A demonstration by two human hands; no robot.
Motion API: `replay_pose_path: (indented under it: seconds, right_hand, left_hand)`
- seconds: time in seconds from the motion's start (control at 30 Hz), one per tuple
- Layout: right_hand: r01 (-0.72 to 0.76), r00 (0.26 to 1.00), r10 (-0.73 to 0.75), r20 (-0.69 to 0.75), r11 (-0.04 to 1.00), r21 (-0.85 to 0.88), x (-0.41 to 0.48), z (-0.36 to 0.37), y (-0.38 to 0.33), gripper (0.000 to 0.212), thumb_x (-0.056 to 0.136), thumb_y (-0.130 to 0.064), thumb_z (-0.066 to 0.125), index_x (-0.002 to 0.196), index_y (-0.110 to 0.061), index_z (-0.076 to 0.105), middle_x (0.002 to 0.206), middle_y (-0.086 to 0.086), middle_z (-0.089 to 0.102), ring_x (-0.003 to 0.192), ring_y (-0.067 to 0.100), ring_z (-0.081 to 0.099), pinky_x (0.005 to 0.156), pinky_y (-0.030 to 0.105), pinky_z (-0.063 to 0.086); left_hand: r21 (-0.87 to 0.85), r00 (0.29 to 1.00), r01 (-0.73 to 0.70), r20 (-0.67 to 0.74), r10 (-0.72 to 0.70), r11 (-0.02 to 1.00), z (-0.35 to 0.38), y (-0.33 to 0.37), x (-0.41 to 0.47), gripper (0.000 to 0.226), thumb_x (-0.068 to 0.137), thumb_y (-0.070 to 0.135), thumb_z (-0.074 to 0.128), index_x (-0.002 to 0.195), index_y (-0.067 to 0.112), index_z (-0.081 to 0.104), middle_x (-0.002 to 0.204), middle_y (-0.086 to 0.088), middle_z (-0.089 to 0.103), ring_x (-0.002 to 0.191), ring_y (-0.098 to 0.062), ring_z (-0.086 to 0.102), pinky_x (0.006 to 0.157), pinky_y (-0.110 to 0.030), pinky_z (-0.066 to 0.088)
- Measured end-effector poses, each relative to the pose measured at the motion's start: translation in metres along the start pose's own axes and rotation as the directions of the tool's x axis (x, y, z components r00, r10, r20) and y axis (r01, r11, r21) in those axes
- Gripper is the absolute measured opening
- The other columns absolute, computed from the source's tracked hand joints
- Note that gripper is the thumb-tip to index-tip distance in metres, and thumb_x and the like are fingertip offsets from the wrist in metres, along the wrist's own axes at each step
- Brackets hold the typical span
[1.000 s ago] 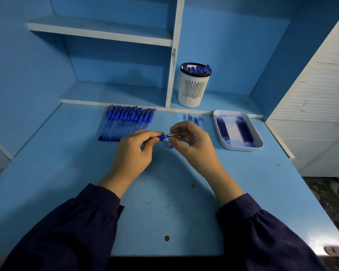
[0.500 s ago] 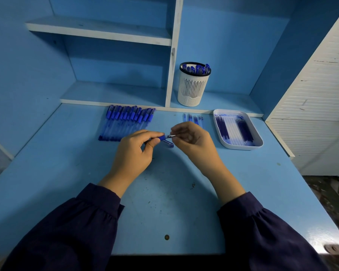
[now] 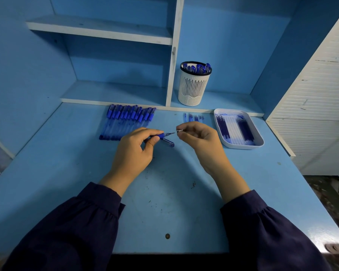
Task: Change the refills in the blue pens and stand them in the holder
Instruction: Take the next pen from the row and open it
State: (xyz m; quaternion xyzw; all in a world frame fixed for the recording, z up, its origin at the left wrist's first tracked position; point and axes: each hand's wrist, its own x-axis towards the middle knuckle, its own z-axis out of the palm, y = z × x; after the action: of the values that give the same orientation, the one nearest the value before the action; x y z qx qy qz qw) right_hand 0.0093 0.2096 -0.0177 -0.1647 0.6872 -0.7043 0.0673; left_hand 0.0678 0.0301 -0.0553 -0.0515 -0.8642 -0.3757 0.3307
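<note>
Mid-swap, I'd say: your L hand (image 3: 133,151) grips the pen (image 3: 160,135), R hand (image 3: 200,137) pinches its tip piece (image 3: 180,131). Next: fresh refill (image 3: 231,130) from tray (image 3: 243,146), 3 o'clock.

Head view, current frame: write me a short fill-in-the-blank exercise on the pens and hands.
The blue pen is gripped in the person's ____ hand.
The white pen holder stands on the lowest ____.
The white tray holds loose ____.
A loose pen cap lies on the ____.
Missing words: left; shelf; refills; desk.
</note>
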Motion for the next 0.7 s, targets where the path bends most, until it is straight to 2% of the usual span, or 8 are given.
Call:
replay_pose_path:
  seconds: [0.1, 0.2, 0.27, 0.37, 0.47, 0.57, 0.7]
  right_hand:
    - [-0.014, 0.999, 0.015, -0.042, 1.0, 0.013, 0.003, -0.005, 0.0, 0.016, 0.085, 0.004, 0.066, 0.088, -0.011, 0.071, 0.083, 0.002, 0.067, 0.08, 0.016, 0.058, 0.08, 0.027, 0.049]
    - [-0.044, 0.999, 0.042, -0.027, 0.996, -0.083, 0.005, -0.011, 0.004, 0.012, 0.085, 0.0, 0.067, 0.089, -0.012, 0.069, 0.083, 0.005, 0.065, 0.079, 0.016, 0.059, 0.081, 0.031, 0.051]
    - [-0.082, 0.997, 0.082, -0.008, 0.978, -0.191, 0.006, -0.014, 0.008, 0.009, 0.084, -0.003, 0.069, 0.088, -0.011, 0.068, 0.08, 0.007, 0.064, 0.074, 0.014, 0.058, 0.074, 0.031, 0.05]
    - [-0.038, 0.998, 0.06, 0.036, 0.891, -0.453, 0.005, -0.015, 0.013, 0.005, 0.082, -0.008, 0.07, 0.083, -0.012, 0.068, 0.072, -0.001, 0.061, 0.061, 0.006, 0.052, 0.06, 0.018, 0.043]
    - [0.055, 0.992, 0.03, 0.119, 0.758, -0.65, 0.003, -0.01, 0.015, 0.008, 0.08, -0.008, 0.068, 0.08, -0.015, 0.065, 0.07, -0.006, 0.06, 0.059, 0.0, 0.05, 0.057, 0.006, 0.039]
    - [0.094, 0.987, 0.028, 0.158, 0.7, -0.708, 0.003, -0.007, 0.015, 0.01, 0.081, -0.007, 0.065, 0.082, -0.017, 0.064, 0.07, -0.01, 0.058, 0.062, -0.001, 0.051, 0.059, 0.005, 0.04]
    - [0.057, 0.988, 0.061, 0.145, 0.718, -0.694, 0.003, -0.012, 0.015, 0.011, 0.082, -0.009, 0.068, 0.092, -0.013, 0.069, 0.077, -0.006, 0.063, 0.068, -0.001, 0.055, 0.062, 0.004, 0.042]
  left_hand:
    - [0.001, 1.0, 0.02, -0.006, -0.02, 1.0, 0.0, 0.0, 0.0, 0.019, 0.093, 0.011, 0.066, 0.111, 0.015, 0.073, 0.098, 0.009, 0.068, 0.088, -0.006, 0.06, 0.076, -0.012, 0.048]
    - [0.005, 1.0, 0.027, -0.006, -0.027, 1.0, 0.0, -0.002, 0.0, 0.02, 0.094, 0.011, 0.065, 0.112, 0.014, 0.073, 0.099, 0.008, 0.069, 0.089, -0.006, 0.06, 0.078, -0.011, 0.047]
    - [0.01, 1.0, 0.027, -0.003, -0.027, 1.0, 0.0, -0.002, 0.0, 0.02, 0.094, 0.011, 0.065, 0.112, 0.014, 0.073, 0.1, 0.009, 0.068, 0.089, -0.005, 0.06, 0.079, -0.008, 0.046]
    - [0.007, 1.0, 0.023, -0.005, -0.023, 1.0, 0.0, 0.0, 0.0, 0.019, 0.094, 0.012, 0.065, 0.111, 0.015, 0.073, 0.099, 0.014, 0.066, 0.089, -0.002, 0.059, 0.079, -0.006, 0.044]
    - [0.011, 1.0, 0.012, -0.008, -0.011, 1.0, 0.0, 0.001, 0.0, 0.019, 0.094, 0.01, 0.065, 0.11, 0.014, 0.073, 0.099, 0.015, 0.065, 0.089, 0.008, 0.058, 0.079, -0.004, 0.042]
    - [0.009, 1.0, 0.013, -0.01, -0.013, 1.0, 0.001, 0.0, 0.0, 0.018, 0.093, 0.01, 0.065, 0.109, 0.014, 0.073, 0.099, 0.016, 0.065, 0.088, 0.013, 0.056, 0.08, -0.003, 0.041]
    - [0.011, 1.0, 0.008, -0.008, -0.008, 1.0, 0.001, 0.001, 0.0, 0.018, 0.093, 0.009, 0.066, 0.108, 0.013, 0.074, 0.099, 0.015, 0.065, 0.089, 0.014, 0.055, 0.08, -0.003, 0.041]
